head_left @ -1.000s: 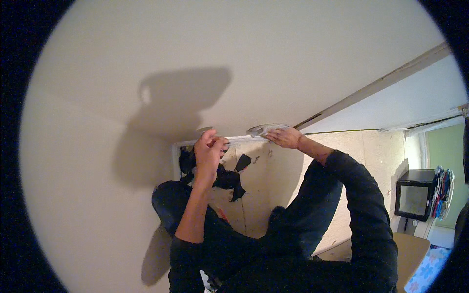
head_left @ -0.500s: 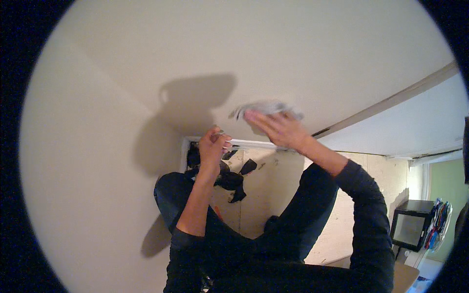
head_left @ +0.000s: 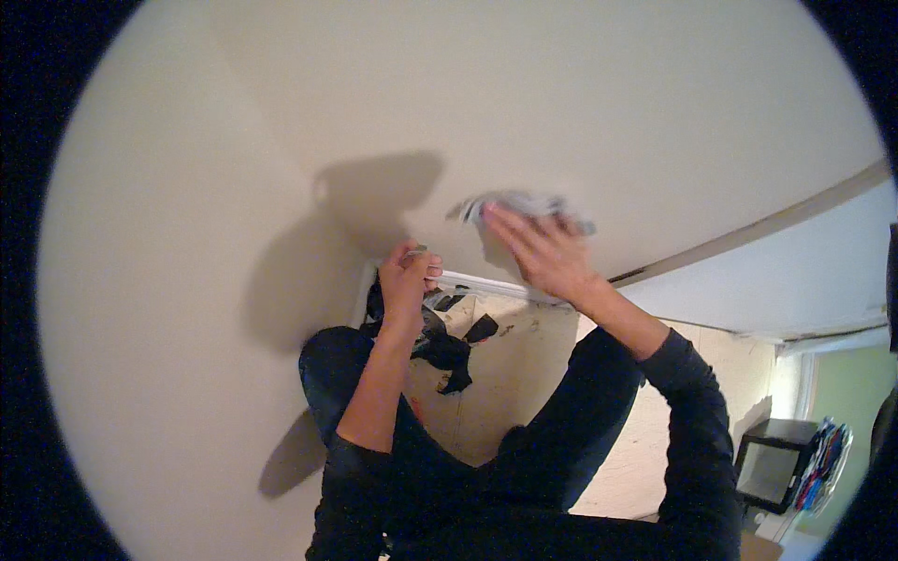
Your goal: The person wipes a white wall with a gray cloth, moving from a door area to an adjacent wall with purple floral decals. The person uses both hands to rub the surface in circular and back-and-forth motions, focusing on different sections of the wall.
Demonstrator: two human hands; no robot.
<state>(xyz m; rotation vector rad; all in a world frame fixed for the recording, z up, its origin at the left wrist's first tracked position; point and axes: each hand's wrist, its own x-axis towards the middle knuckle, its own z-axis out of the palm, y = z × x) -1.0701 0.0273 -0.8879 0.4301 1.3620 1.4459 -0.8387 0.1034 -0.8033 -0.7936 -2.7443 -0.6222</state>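
My right hand (head_left: 544, 254) lies flat against the cream wall (head_left: 468, 103), fingers spread over a crumpled grey cloth (head_left: 524, 203) that it presses to the surface. My left hand (head_left: 409, 279) is curled into a fist lower down, close to the white baseboard (head_left: 491, 284). A small grey object (head_left: 417, 251) pokes out at its fingertips, too small to identify. My dark-sleeved arms and dark trouser legs fill the lower middle of the view.
Dark scraps of fabric (head_left: 449, 351) lie on the pale floor (head_left: 524, 374) by the baseboard. A black box (head_left: 776, 463) and a colourful item (head_left: 825, 466) stand at the lower right. A white door or panel (head_left: 786, 280) adjoins the wall at right.
My right hand has carried the cloth from the baseboard up and left across the wall. My left hand has stayed by the baseboard.
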